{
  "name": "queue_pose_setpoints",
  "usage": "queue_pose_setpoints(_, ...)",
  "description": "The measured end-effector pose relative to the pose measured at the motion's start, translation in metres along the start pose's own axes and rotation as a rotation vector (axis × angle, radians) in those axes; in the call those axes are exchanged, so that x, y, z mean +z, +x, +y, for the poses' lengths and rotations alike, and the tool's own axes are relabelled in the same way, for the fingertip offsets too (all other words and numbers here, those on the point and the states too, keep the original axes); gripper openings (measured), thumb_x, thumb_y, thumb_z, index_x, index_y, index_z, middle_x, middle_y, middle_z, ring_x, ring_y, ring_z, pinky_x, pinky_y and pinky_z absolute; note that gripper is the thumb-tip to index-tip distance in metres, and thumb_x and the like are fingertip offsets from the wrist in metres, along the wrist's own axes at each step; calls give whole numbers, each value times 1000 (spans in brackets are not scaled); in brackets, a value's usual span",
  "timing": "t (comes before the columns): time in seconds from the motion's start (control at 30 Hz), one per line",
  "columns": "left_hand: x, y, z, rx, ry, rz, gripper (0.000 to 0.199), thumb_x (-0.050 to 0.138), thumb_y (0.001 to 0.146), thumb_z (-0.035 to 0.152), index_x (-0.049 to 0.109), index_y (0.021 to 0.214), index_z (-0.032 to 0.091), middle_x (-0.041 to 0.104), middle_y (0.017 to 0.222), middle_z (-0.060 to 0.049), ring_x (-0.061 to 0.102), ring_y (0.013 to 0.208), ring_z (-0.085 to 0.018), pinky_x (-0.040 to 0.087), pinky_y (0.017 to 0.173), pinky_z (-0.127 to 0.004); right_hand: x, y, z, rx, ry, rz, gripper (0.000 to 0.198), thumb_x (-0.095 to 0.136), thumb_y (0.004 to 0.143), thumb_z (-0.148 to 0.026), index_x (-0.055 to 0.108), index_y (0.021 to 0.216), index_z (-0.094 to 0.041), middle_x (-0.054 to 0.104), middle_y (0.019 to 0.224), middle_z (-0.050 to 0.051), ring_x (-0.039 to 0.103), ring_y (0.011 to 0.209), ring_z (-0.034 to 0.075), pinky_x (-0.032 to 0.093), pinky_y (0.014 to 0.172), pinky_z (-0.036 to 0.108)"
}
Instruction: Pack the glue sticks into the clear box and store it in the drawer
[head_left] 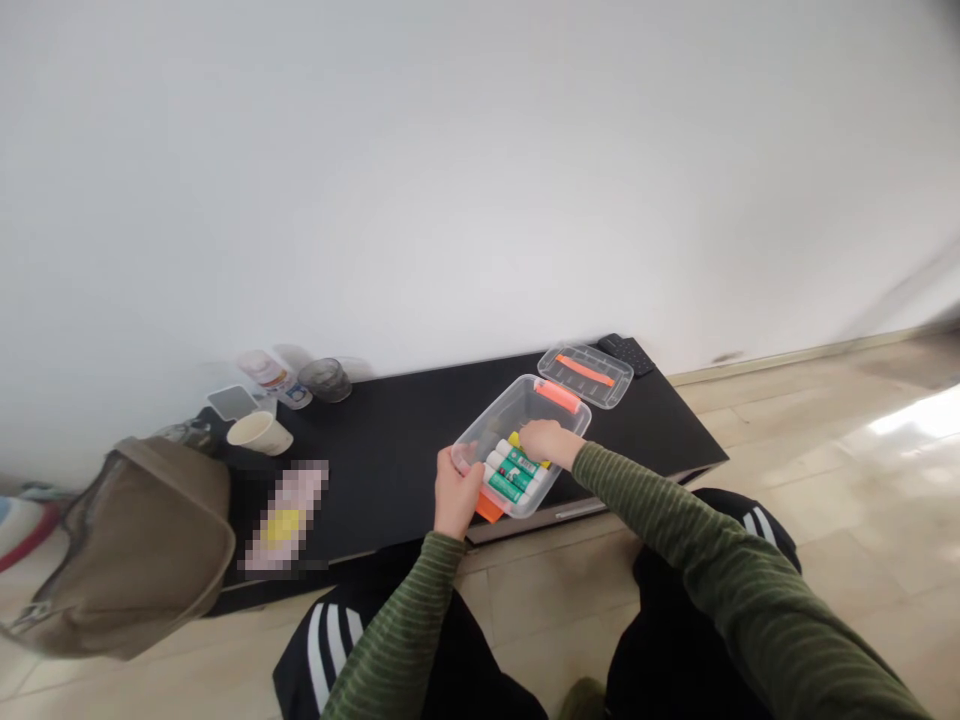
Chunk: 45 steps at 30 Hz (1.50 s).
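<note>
1. A clear plastic box (517,445) sits at centre frame on a low black table (390,450), close to the table's near edge.
2. The left hand (456,492) grips the box's lower-left corner, fingers closed around the rim beside an orange latch (489,508).
3. The right hand (549,442) reaches inside the box and rests on the row of glue sticks (514,473). Whether its fingers are pinched on a stick cannot be told; the hand covers them.
4. The glue sticks lie side by side in the box's lower half, white caps toward the left.
5. The box's lid (586,375) lies detached, just beyond the box at upper right, next to a black remote (626,353).
6. Risk, as a judgement: the box sits near the table edge, so a pull by the left hand could tip it off.
7. Risk: the sticks are round and loosely packed; lifting one could roll its neighbours out of line.
8. At left frame stand a paper cup (259,432), several plastic cups (300,378) and a brown bag (127,545), well apart from both hands.
</note>
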<state>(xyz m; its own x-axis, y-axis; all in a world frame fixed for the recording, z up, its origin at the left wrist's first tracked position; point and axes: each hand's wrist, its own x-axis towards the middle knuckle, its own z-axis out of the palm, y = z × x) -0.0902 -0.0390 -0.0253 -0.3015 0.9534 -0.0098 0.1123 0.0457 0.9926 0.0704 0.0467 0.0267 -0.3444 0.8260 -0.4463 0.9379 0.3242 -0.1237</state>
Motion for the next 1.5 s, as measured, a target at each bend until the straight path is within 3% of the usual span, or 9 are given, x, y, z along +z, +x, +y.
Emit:
queue_pose_setpoints(0.23, -2, 9, 9, -8, -4, -38, 34, 63, 67, 11, 57, 100, 19, 69, 113, -9, 65, 105, -21, 46, 99, -39, -20, -27, 12, -52, -40, 69, 27, 57, 85, -19, 72, 107, -14, 71, 112, 17, 67, 102, 30, 51, 80, 35)
queue_pose_setpoints(0.43, -10, 29, 23, 12, 140, -73, 34, 63, 64, 17, 66, 97, 20, 71, 97, -4, 66, 93, -22, 48, 95, -39, -40, -70, 91, -22, 256, 784, 30, 44, 95, -26, 68, 111, -21, 72, 104, 6, 64, 90, 18, 45, 78, 25)
queue_pose_setpoints(0.5, -11, 38, 23, 30, 120, -106, 37, 63, 62, 18, 68, 99, 19, 72, 99, -5, 66, 94, -23, 49, 94, -39, -38, -72, 127, 59, 333, 874, 28, 44, 94, -26, 68, 107, -19, 71, 98, 7, 63, 84, 17, 44, 75, 26)
queue_pose_setpoints(0.6, -11, 52, 22, 25, 32, -188, 45, 65, 62, 20, 68, 106, 17, 73, 107, -10, 67, 99, -25, 50, 94, -40, -20, -60, 171, 163, 408, 746, 22, 49, 91, -24, 69, 98, -19, 70, 92, 6, 63, 80, 16, 44, 71, 25)
queue_pose_setpoints(0.73, -10, 66, 21, -28, -44, -269, 58, 67, 62, 23, 62, 119, 14, 72, 112, -15, 68, 103, -27, 49, 97, -46, 18, -35, 201, 204, 359, 601, 25, 59, 82, -13, 68, 105, -16, 66, 114, 11, 61, 104, 20, 47, 83, 27)
queue_pose_setpoints(0.93, -10, 75, 24, -34, -49, -332, 61, 71, 62, 27, 62, 121, 14, 72, 111, -16, 66, 110, -29, 48, 99, -47, 49, -20, 209, 153, 196, 530, 43, 63, 79, -9, 64, 120, -21, 56, 134, 13, 47, 126, 26, 47, 95, 34)
queue_pose_setpoints(1.23, -8, 76, 22, -32, -57, -320, 59, 71, 63, 24, 62, 121, 14, 72, 112, -15, 68, 107, -28, 46, 103, -49, 45, -18, 200, 86, 151, 546, 18, 47, 92, -16, 64, 95, -21, 62, 117, 11, 51, 119, 22, 46, 96, 32)
queue_pose_setpoints(1.33, -8, 75, 21, -35, -54, -321, 61, 69, 65, 23, 60, 124, 13, 71, 114, -15, 67, 109, -27, 44, 105, -48, 36, -24, 196, 74, 242, 666, 20, 40, 95, -19, 60, 99, -20, 62, 115, 13, 53, 116, 23, 46, 97, 35)
queue_pose_setpoints(1.5, -6, 74, 18, -66, -83, -276, 62, 71, 65, 24, 59, 124, 14, 68, 118, -16, 67, 108, -28, 46, 102, -49, 23, -43, 187, -19, 509, 1062, 18, 40, 96, -26, 50, 108, -18, 61, 120, 16, 60, 108, 23, 50, 94, 39)
